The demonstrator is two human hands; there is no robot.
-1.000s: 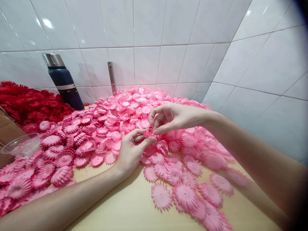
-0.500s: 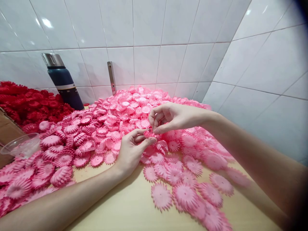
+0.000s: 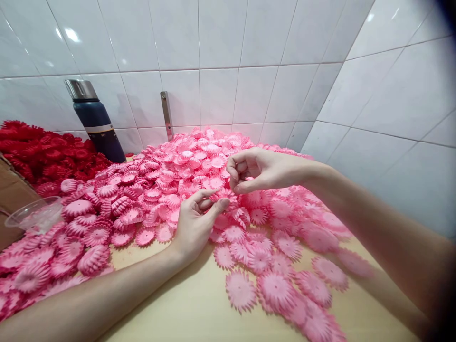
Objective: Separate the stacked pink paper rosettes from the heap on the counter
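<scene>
My left hand [image 3: 195, 221] rests at the edge of a big heap of pink flower-shaped petal discs [image 3: 167, 180], thumb and forefinger pinched around a small pink piece [image 3: 218, 195]. My right hand [image 3: 260, 170] hovers just above and to the right of it, fingers curled, thumb and forefinger pinched at the same pink piece. What exactly sits between the right fingertips is too small to make out. Loose pink discs [image 3: 274, 289] lie scattered in front of both hands.
A wooden tabletop [image 3: 192, 304] carries the discs. A heap of red discs [image 3: 46, 152] lies at the far left beside a dark blue flask [image 3: 95, 124]. A clear plastic cup [image 3: 33, 214] lies at the left. White tiled walls close the back and right.
My right hand has lifted slightly and shifted right, away from the left fingertips. The left hand stays put, its fingers a little more spread.
</scene>
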